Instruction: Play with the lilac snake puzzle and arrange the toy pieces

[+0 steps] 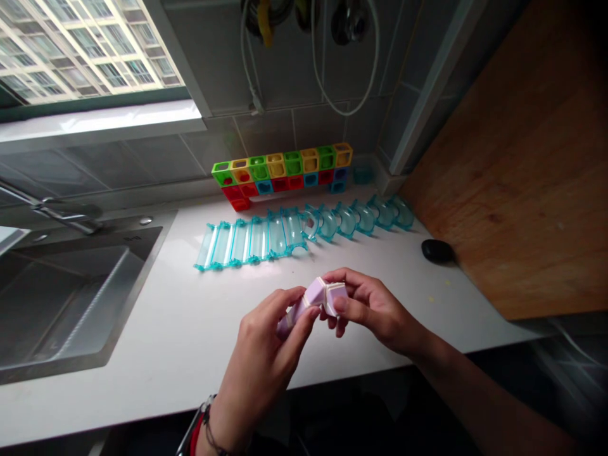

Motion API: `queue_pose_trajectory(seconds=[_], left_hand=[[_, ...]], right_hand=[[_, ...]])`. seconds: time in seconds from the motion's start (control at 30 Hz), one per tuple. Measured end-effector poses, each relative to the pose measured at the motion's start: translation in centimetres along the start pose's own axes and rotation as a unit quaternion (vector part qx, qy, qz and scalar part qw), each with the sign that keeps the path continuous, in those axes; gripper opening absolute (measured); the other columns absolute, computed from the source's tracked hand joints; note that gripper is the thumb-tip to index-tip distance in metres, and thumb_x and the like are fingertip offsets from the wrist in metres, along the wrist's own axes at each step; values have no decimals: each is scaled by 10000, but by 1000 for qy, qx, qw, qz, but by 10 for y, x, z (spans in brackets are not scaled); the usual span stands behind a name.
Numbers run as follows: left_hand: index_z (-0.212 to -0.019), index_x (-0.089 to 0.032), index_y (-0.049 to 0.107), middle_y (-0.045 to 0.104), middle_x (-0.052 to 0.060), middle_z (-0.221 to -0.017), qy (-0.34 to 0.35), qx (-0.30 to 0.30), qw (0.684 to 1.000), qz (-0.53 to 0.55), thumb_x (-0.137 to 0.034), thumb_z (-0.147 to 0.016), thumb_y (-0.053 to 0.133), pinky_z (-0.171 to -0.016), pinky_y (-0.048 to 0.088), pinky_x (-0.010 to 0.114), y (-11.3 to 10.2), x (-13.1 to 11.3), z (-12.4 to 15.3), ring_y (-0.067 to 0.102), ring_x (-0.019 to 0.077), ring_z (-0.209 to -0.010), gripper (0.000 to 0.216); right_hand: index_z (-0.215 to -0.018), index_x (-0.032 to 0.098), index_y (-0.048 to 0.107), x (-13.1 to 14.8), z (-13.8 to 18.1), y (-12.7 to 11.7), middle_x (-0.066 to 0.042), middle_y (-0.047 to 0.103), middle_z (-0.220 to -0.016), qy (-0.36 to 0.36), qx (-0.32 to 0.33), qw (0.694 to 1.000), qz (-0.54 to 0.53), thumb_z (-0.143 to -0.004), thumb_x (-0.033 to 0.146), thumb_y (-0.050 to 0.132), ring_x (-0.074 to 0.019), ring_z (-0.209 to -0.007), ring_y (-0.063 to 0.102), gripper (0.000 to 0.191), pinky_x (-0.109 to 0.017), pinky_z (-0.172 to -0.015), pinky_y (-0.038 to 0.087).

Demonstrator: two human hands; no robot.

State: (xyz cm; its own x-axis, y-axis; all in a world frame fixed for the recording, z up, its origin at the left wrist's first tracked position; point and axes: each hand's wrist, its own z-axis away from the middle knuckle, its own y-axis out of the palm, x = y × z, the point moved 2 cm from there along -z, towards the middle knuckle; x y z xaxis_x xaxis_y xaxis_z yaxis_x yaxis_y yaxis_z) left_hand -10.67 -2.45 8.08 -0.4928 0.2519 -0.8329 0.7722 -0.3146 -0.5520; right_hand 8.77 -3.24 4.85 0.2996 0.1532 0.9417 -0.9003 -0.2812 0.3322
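Observation:
My left hand (266,345) and my right hand (370,307) meet above the white counter (156,342), both pinching pale purple plastic track pieces (316,296) joined at an angle. The left fingers grip the longer lower piece, and the right fingers close on the short upper block. Behind them lies a row of clear teal straight track pieces (251,240), then a row of clear teal curved pieces (358,216). Against the tiled wall stands a two-level row of colourful cube blocks (285,170) in green, yellow, orange, red and blue.
A steel sink (61,291) with a tap (57,212) lies at the left. A small black object (437,251) rests on the counter at the right, beside a wooden panel (522,171). White cables (332,76) hang on the wall above.

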Motion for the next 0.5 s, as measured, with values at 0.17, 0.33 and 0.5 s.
queue_pose_trajectory(seconds=[0.17,0.33,0.5], left_hand=[[-1054,-243,675,680,-1,-919,39,-17,996,-74,-293,-943,698,-703,462,239,-1,0,1,618,128,-755,124],[-981,-234,642,677,-10,-911,53,-61,989,-123,-257,-916,714,-703,465,244,0,2,2,641,136,-759,100],[-998,-238,648,679,-2,-954,51,-91,980,-167,-221,-931,681,-735,501,267,2,5,2,668,158,-790,77]], right_hand=[[-1126,222,649,6,3,-2,-30,658,-1028,-15,-4,987,158,-965,336,679,-147,-808,625,200,-279,-703,563],[-1126,235,627,-6,3,8,-21,658,-996,-50,-50,978,196,-951,333,691,-148,-755,636,211,-284,-658,581],[-1121,234,593,-25,2,22,-32,654,-1010,-89,-126,971,180,-970,355,662,-155,-764,660,205,-300,-669,602]])
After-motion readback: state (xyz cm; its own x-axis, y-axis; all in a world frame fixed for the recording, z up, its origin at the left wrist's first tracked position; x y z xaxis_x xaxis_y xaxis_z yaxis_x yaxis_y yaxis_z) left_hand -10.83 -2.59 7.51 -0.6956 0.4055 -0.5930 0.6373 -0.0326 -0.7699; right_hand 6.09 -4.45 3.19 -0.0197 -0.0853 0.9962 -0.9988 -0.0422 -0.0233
